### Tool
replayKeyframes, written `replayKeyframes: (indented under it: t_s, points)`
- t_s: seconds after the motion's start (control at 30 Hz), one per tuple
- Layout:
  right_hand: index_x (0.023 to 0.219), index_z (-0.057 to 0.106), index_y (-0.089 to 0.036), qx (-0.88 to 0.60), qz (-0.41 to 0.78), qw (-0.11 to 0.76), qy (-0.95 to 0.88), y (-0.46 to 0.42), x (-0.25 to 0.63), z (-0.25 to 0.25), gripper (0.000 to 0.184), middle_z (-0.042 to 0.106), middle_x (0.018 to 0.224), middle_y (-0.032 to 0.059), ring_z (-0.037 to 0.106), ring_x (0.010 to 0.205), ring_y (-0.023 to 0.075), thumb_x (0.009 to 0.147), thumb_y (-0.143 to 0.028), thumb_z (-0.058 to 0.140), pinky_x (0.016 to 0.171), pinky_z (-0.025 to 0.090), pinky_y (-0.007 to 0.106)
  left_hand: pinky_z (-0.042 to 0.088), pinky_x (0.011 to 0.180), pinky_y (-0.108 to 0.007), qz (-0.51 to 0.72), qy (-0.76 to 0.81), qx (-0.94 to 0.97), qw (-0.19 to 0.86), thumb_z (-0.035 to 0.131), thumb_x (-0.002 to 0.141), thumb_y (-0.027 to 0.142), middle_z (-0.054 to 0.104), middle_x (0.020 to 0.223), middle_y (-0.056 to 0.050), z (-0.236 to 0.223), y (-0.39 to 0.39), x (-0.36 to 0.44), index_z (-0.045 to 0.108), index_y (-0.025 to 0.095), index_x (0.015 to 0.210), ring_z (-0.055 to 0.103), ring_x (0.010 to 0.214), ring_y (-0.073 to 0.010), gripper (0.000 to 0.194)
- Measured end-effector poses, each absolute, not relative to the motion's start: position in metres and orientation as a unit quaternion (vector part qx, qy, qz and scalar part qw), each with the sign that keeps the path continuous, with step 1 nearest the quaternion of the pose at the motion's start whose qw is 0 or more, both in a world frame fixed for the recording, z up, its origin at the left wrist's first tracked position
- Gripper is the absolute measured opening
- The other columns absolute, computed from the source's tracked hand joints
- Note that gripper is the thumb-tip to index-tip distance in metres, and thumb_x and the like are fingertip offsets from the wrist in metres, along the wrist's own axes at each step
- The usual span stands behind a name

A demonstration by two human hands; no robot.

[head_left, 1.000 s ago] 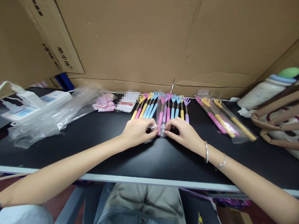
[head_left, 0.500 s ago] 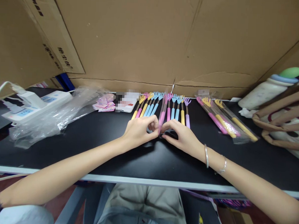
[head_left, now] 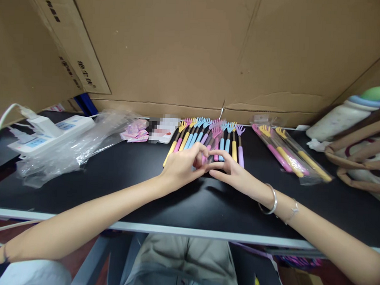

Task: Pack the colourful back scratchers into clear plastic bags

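Observation:
A pink back scratcher (head_left: 214,137) in a clear plastic sleeve stands tilted up before me, its claw end away from me. My left hand (head_left: 186,161) is closed around its lower handle, which the fingers partly hide. Beside it, my right hand (head_left: 231,167) has its fingers stretched and apart, the tips near the left fingertips at the handle's lower end. Behind both hands lies a row of unwrapped back scratchers in yellow, pink, blue and purple, among them a purple one (head_left: 241,155) at the right end and a yellow one (head_left: 169,153) at the left.
Sleeved back scratchers (head_left: 284,157) lie to the right, near a white bottle (head_left: 339,117) and a brown-handled bag (head_left: 356,149). On the left are clear plastic sleeves (head_left: 72,154), a power strip (head_left: 42,140) and pink cards (head_left: 135,131). Cardboard (head_left: 181,49) walls the back.
The sleeved back scratcher has tipped away from upright, its claw end lower. My right fingers have spread apart from their pinch at its lower end.

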State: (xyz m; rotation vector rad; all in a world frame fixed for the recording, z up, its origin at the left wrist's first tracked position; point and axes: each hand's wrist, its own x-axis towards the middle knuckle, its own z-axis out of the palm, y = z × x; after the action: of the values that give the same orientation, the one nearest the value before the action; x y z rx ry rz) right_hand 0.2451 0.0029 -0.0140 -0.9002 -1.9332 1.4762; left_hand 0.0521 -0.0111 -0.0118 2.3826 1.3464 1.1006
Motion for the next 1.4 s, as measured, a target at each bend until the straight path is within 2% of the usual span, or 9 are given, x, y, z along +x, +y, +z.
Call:
replayKeyframes:
  t_s: [0.17, 0.23, 0.37, 0.47, 0.77, 0.97, 1.13, 1.27, 1.4]
  points:
    - [0.11, 0.037, -0.024, -0.375, 0.578, 0.328, -0.646, 0.0, 0.243, -0.009, 0.042, 0.071, 0.093, 0.0046, 0.063, 0.105, 0.0209, 0.085, -0.055, 0.052, 0.103, 0.037, 0.044, 0.042, 0.062, -0.018, 0.388, 0.377, 0.839, 0.06, 0.062, 0.08, 0.024, 0.06, 0.076, 0.006, -0.018, -0.01, 0.052, 0.047, 0.024, 0.095, 0.06, 0.073, -0.0094, 0.021]
    - [0.109, 0.038, -0.023, -0.368, 0.591, 0.343, -0.631, 0.0, 0.244, -0.008, 0.041, 0.07, 0.088, 0.0038, 0.064, 0.102, 0.0218, 0.087, -0.057, 0.047, 0.1, 0.038, 0.044, 0.043, 0.064, -0.02, 0.384, 0.353, 0.851, 0.052, 0.061, 0.08, 0.022, 0.06, 0.081, 0.005, -0.018, -0.011, 0.051, 0.048, 0.023, 0.097, 0.06, 0.078, -0.0106, 0.022]
    - [0.121, 0.039, -0.025, -0.407, 0.541, 0.344, -0.651, 0.003, 0.247, -0.009, 0.048, 0.067, 0.083, -0.0008, 0.065, 0.091, 0.0194, 0.084, -0.05, 0.056, 0.088, 0.046, 0.038, 0.045, 0.068, -0.022, 0.373, 0.329, 0.865, 0.068, 0.056, 0.083, 0.019, 0.06, 0.084, 0.002, -0.015, -0.013, 0.051, 0.049, 0.021, 0.095, 0.059, 0.081, -0.0124, 0.014]
    - [0.125, 0.043, -0.025, -0.411, 0.515, 0.321, -0.68, 0.005, 0.249, -0.007, 0.05, 0.068, 0.083, -0.0007, 0.065, 0.088, 0.0183, 0.082, -0.045, 0.06, 0.083, 0.048, 0.034, 0.045, 0.071, -0.023, 0.358, 0.319, 0.874, 0.076, 0.052, 0.084, 0.015, 0.06, 0.086, 0.0, -0.014, -0.012, 0.05, 0.051, 0.021, 0.092, 0.057, 0.086, -0.0134, 0.01]
    - [0.105, 0.049, -0.019, -0.363, 0.538, 0.303, -0.698, 0.008, 0.248, -0.008, 0.038, 0.068, 0.08, 0.0005, 0.067, 0.082, 0.0158, 0.078, -0.039, 0.066, 0.077, 0.05, 0.03, 0.045, 0.082, -0.025, 0.377, 0.261, 0.878, 0.135, 0.055, 0.087, 0.019, 0.065, 0.089, 0.0, -0.015, -0.004, 0.047, 0.058, 0.021, 0.091, 0.057, 0.088, -0.0134, 0.005]
    - [0.101, 0.05, -0.019, -0.36, 0.506, 0.318, -0.717, 0.01, 0.248, -0.012, 0.033, 0.07, 0.083, 0.0031, 0.069, 0.086, 0.0182, 0.079, -0.039, 0.065, 0.08, 0.052, 0.032, 0.044, 0.075, -0.021, 0.431, 0.306, 0.835, 0.154, 0.053, 0.09, 0.027, 0.064, 0.084, -0.001, -0.015, 0.001, 0.044, 0.059, 0.019, 0.087, 0.058, 0.081, -0.0115, 0.01]
    - [0.101, 0.054, -0.018, -0.326, 0.43, 0.307, -0.784, 0.004, 0.245, -0.01, 0.022, 0.07, 0.093, 0.0065, 0.068, 0.091, 0.018, 0.086, -0.033, 0.057, 0.085, 0.052, 0.034, 0.04, 0.065, -0.02, 0.381, 0.395, 0.811, 0.204, 0.048, 0.092, 0.036, 0.062, 0.076, 0.002, -0.014, 0.005, 0.039, 0.057, 0.018, 0.088, 0.056, 0.069, -0.0103, 0.02]
    - [0.098, 0.059, -0.02, -0.294, 0.329, 0.281, -0.852, -0.001, 0.245, -0.006, 0.013, 0.069, 0.095, 0.0053, 0.067, 0.091, 0.0159, 0.09, -0.026, 0.05, 0.085, 0.052, 0.031, 0.037, 0.065, -0.021, 0.29, 0.442, 0.824, 0.204, 0.043, 0.093, 0.04, 0.063, 0.078, 0.003, -0.011, 0.003, 0.038, 0.058, 0.02, 0.088, 0.057, 0.072, -0.0124, 0.026]
    - [0.097, 0.063, -0.022, -0.259, 0.179, 0.272, -0.909, 0.001, 0.25, -0.006, 0.017, 0.065, 0.094, 0.005, 0.064, 0.09, 0.0151, 0.092, -0.021, 0.047, 0.08, 0.051, 0.029, 0.038, 0.068, -0.022, 0.253, 0.425, 0.841, 0.22, 0.041, 0.093, 0.043, 0.064, 0.081, 0.002, -0.011, 0.004, 0.037, 0.059, 0.021, 0.093, 0.057, 0.075, -0.0138, 0.027]
